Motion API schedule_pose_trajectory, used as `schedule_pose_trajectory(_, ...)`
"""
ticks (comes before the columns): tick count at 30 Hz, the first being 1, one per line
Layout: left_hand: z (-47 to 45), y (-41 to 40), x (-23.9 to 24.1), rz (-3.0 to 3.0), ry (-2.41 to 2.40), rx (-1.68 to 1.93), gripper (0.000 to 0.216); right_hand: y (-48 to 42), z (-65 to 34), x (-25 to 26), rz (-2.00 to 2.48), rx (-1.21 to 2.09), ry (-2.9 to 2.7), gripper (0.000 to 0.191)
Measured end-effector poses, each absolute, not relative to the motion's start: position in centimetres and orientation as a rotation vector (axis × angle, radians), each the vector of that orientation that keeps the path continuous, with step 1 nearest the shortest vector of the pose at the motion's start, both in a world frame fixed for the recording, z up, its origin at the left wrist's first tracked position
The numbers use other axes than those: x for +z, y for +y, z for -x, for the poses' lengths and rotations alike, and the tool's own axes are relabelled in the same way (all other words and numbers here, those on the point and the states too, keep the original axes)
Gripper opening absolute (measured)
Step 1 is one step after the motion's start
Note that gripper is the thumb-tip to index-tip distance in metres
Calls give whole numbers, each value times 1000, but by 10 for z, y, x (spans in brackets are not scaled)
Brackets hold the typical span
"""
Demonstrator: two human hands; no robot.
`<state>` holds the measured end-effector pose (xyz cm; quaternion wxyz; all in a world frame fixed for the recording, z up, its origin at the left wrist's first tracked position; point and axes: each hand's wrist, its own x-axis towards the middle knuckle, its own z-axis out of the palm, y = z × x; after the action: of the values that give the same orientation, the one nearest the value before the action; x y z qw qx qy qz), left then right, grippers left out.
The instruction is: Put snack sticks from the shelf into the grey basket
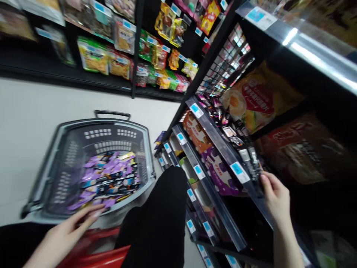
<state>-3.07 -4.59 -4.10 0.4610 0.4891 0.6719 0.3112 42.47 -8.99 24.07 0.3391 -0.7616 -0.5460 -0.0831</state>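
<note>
My right hand [275,191] is at the shelf edge on the right, thumb and fingers closed on small black packets [252,167]. More small dark and pink-marked snack packets [232,132] lie along that shelf, behind its clear front strip. At lower left my left hand [75,227] reaches over the near rim of a grey shopping basket [63,163]. Its fingers are stretched out, with the tips close to the packets inside; I see nothing plainly held in them. Loose purple packets [111,163] and black packets [119,186] cover the basket's bottom.
Large bags of snacks [256,96] stand behind the shelf's packets. Below are purple boxes [217,169] and orange boxes [195,128]. My black-clad knee [164,208] and a red frame [103,247] are close to the basket. Across the white floor [25,123] runs another snack shelf [69,80].
</note>
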Motion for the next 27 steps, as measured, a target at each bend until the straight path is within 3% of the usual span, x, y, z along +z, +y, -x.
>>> schedule_pose_trajectory(5, 11, -65, 9, -615, 1061, 965, 57, -49, -304, 162, 1662, 867, -1997, 28)
schedule_pose_trajectory(8, 11, -76, 16, -517, 760, 1099, 71, -29, -243, 110, 1431, 1211, -2209, 28)
schedule_pose_trajectory(11, 18, -84, 14, -568, 841, 1097, 74, -14, -203, 69, 1246, 1357, -2226, 27)
schedule_pose_trajectory(16, 24, -82, 8, -569, 1131, 1182, 51, -1, -188, 26, 1186, 1610, -1957, 22)
schedule_pose_trajectory(20, 24, -75, 2, -507, 1212, 1238, 43, -2, -201, 8, 1295, 1881, -1367, 39)
schedule_pose_trajectory(27, 22, -71, -2, -488, 1256, 1268, 40, 1, -204, 3, 1186, 1819, -1184, 52)
